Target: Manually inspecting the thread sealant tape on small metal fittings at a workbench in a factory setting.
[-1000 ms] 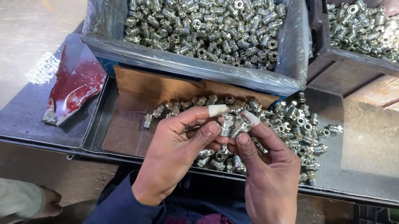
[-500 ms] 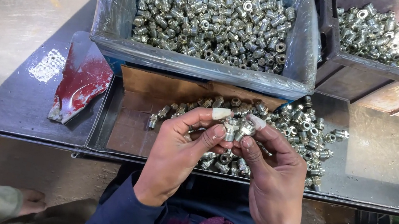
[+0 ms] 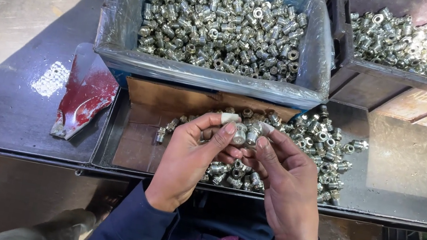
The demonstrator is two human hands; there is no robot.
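Silvery metal fittings [image 3: 246,134] sit pinched between your two hands, raised just above the loose heap of fittings [image 3: 301,146] on the tabletop [image 3: 5,120]. Your left hand [image 3: 193,157] curls around from the left, its thumb and taped forefinger closed on the parts. Your right hand [image 3: 285,190] meets it from the other side, its taped fingertip also pressed onto them, so both hands are closed on the small pieces rather than spread. Holding them fingertip to fingertip at chest height looks like a way of keeping the short parts lined up and in plain view under your eyes; whether you are joining or parting them cannot be told.

Just beyond your hands lies a sheet of brown cardboard [image 3: 171,98], with the heap spread over it within easy reach. Behind that stands a blue bin lined with clear plastic [image 3: 120,23], filled with more of the same fittings. To its right a dark crate [image 3: 403,91] holds another batch, kept apart from the first. Left of the cardboard a red-stained scoop [image 3: 84,95] rests flat on the tabletop, well clear of your hands.
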